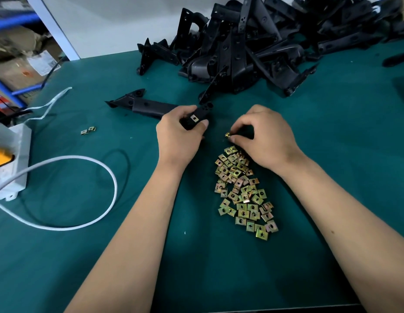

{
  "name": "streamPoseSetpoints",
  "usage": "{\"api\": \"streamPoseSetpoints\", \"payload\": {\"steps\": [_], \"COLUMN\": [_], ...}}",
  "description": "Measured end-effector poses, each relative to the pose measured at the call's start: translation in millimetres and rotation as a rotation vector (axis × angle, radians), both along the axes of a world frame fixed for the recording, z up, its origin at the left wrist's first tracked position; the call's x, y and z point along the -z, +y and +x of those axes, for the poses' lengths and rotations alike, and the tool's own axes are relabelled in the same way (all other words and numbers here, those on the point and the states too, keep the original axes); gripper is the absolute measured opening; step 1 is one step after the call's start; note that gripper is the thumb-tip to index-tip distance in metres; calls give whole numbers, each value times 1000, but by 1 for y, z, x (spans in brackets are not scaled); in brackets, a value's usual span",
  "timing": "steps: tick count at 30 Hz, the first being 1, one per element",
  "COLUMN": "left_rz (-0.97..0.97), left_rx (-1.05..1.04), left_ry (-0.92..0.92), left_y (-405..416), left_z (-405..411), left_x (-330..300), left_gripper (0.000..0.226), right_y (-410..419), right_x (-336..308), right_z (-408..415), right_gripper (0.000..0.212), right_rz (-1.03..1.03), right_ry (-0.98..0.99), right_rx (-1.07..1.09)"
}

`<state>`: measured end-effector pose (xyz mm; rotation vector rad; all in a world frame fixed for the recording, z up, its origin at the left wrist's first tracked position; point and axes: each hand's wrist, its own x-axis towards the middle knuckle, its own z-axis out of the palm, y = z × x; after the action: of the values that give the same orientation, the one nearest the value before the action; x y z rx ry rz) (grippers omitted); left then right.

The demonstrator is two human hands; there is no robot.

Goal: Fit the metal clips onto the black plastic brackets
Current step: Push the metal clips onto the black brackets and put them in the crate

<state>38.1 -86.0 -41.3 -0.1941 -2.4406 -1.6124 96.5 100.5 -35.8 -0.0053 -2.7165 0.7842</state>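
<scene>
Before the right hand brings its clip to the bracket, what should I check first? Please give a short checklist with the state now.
1. Left hand grips the bracket: ok.
2. One clip already sits on the bracket end: ok.
3. Right hand pinches a single loose clip: ok.
4. That clip's open side faces the bracket: cannot tell.
5. Clip pile near the right hand: ok.

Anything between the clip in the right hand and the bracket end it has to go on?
Nothing visible. Only bare green mat separates the clip pinched by the right hand from the bracket gripped by the left hand.
</scene>
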Motion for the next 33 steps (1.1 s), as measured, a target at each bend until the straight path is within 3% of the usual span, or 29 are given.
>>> {"api": "streamPoseSetpoints", "payload": {"steps": [4, 9, 19, 22, 29, 33], "left_rz": [-75, -217, -174, -170, -114, 46], "left_rx": [-32, -40, -15, -4, -7, 55], "left_ry": [55, 136, 70, 54, 70, 31], "left_y": [0, 1, 2, 4, 8, 16], "left_z": [2, 5, 7, 8, 11, 15], "left_x": [-2, -5, -7, -8, -10, -8], "left_gripper": [29, 33, 31, 32, 31, 32], "right_y": [-3, -6, -7, -6, -9, -11], "right_x": [0, 0, -1, -2, -1, -4], "right_z": [1, 2, 4, 3, -1, -1], "right_gripper": [7, 8, 28, 24, 8, 10], "right_rz": [-23, -9, -280, -347, -718, -1107], "right_ry": [17, 45, 126, 149, 54, 35], "right_rx": [-22, -37, -51, -30, 84, 107]}}
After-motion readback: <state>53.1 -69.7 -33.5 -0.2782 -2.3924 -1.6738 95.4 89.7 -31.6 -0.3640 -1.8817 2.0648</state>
